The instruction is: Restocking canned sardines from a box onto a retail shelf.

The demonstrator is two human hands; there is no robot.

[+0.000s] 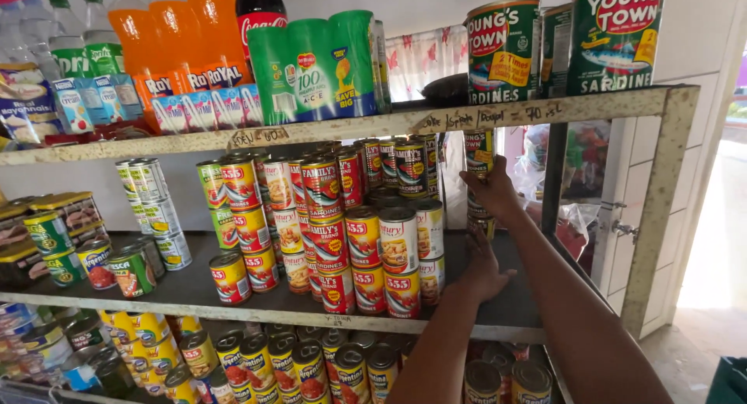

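My right hand (492,187) is raised at the right end of the middle shelf (194,293). It grips a green-labelled can (478,149) at the top of a narrow column of cans (482,223) just under the upper shelf. Below it, my left hand (482,268) shows its back with the thumb spread. Its fingers reach to the foot of that same column, beside short gold-topped cans (430,244); I cannot see a can inside it. To the left stands a big block of stacked red-labelled cans (331,233).
The upper shelf (545,112) carries large green sardine cans (504,50), a green multipack (315,65) and orange soda bottles (175,38). More cans fill the left of the middle shelf (132,270) and the bottom shelf (311,369). A white doorway (712,217) opens on the right.
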